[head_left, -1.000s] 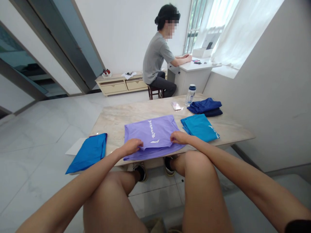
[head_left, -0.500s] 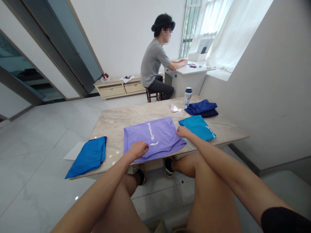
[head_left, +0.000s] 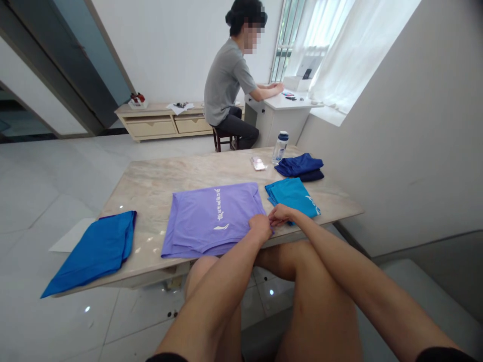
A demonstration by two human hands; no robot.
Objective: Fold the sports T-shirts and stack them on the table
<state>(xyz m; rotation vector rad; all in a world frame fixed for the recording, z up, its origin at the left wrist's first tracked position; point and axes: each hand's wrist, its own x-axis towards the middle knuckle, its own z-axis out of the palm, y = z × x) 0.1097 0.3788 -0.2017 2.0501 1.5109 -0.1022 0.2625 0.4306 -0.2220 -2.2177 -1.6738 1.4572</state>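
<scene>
L grip (head_left: 261, 228), R grip (head_left: 280, 215) both at purple cloth's (head_left: 196, 213) near RH corner, part-curled; hold unclear.

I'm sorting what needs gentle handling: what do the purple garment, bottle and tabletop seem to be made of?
Purple garment: matte cloth, limp and lightly creased, with a white print; fibre unclear.
Bottle: see-through, perhaps plastic, though glass is possible; its opaque blue cap looks like plastic.
Tabletop: polished stone or a stone-look surface, judging by its veining and bright reflections.
</scene>
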